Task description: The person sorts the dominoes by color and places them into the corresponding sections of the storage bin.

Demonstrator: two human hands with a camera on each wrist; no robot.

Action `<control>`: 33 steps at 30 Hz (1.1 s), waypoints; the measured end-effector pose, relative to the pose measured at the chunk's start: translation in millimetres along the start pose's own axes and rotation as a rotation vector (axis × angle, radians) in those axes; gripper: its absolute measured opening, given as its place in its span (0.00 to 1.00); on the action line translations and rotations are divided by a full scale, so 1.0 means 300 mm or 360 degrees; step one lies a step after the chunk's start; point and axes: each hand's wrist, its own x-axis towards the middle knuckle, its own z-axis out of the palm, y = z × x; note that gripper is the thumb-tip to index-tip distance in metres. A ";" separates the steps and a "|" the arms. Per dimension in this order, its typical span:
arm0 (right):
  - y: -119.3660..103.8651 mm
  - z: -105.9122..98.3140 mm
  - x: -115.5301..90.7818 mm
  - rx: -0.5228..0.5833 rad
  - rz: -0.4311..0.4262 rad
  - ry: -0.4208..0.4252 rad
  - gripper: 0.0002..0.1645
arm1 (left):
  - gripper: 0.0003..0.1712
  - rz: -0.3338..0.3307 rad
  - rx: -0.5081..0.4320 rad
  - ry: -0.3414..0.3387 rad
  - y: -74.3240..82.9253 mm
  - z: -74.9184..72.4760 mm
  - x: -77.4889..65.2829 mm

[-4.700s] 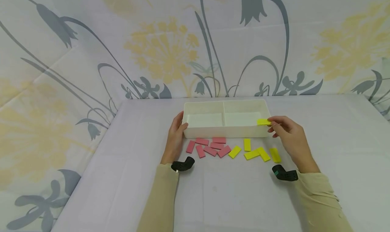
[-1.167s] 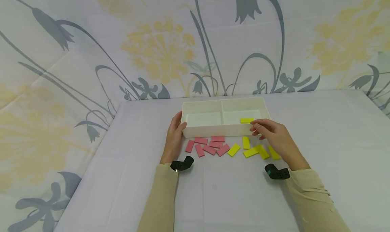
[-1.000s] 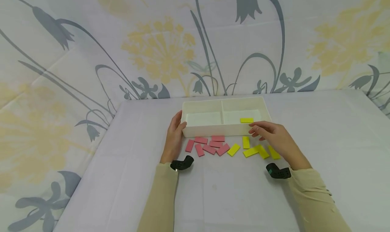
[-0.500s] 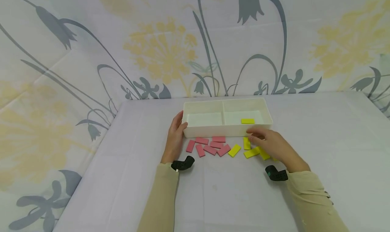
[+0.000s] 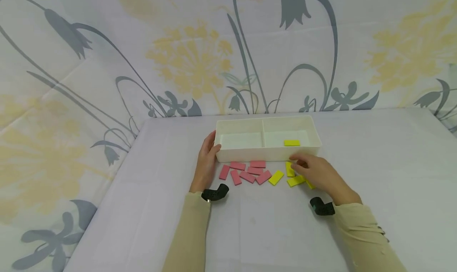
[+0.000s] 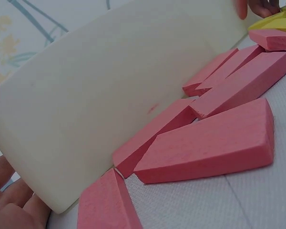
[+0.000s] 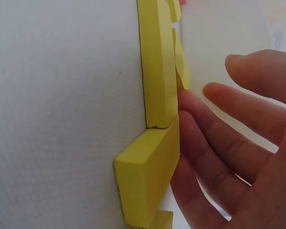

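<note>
In the head view my left hand (image 5: 204, 163) grips the left end of a white two-compartment box (image 5: 271, 154), thumb at its front corner. One yellow block (image 5: 292, 143) lies in the right compartment. My right hand (image 5: 315, 171) is lowered in front of the box, over the loose yellow blocks. The right wrist view shows its fingers apart and loosely bent, with a fingertip right at a yellow block (image 7: 181, 64) beside the box wall. Another yellow block (image 7: 150, 174) lies just in front of those fingers; the hand hides some yellow blocks from the head camera.
Several pink blocks (image 5: 247, 177) lie in front of the box's left half, some nearly against its wall. More yellow blocks (image 5: 276, 177) lie to their right. Behind the white-covered table (image 5: 271, 232) hangs a flower-printed cloth (image 5: 200, 62).
My right hand brought a yellow block leftward into the right compartment and let go of it. It then came down in front of the box, toward the yellow blocks. The left hand stayed put.
</note>
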 end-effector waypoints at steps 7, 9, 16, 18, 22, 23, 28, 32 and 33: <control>-0.011 0.016 0.006 -0.0053 -0.0012 -0.0001 0.22 | 0.27 0.0010 0.0031 0.0030 -0.059 -0.014 0.025; -0.015 0.022 0.008 -0.0078 -0.0021 0.0009 0.22 | 0.27 0.0009 0.0031 0.0040 -0.064 -0.015 0.027; -0.034 0.050 0.009 -0.0188 0.0003 0.0049 0.20 | 0.26 -0.0004 0.0069 0.0050 -0.068 -0.013 0.026; -0.040 0.055 0.008 -0.0225 0.0016 0.0063 0.20 | 0.26 -0.0006 0.0072 0.0052 -0.067 -0.012 0.026; -0.048 0.063 0.006 -0.0277 0.0020 0.0100 0.22 | 0.27 -0.0016 0.0062 0.0036 -0.041 -0.008 0.015; -0.049 0.065 0.006 -0.0292 0.0020 0.0109 0.23 | 0.27 -0.0020 0.0062 0.0028 -0.029 -0.005 0.010; -0.054 0.067 0.006 -0.0357 0.0009 0.0123 0.26 | 0.27 -0.0023 0.0060 0.0003 0.014 0.006 -0.008; -0.063 0.063 0.005 -0.0372 0.0016 0.0093 0.27 | 0.27 -0.0026 0.0057 0.0010 0.012 0.005 -0.004; -0.065 0.062 0.005 -0.0372 0.0021 0.0083 0.27 | 0.27 -0.0028 0.0052 0.0010 0.010 0.004 -0.002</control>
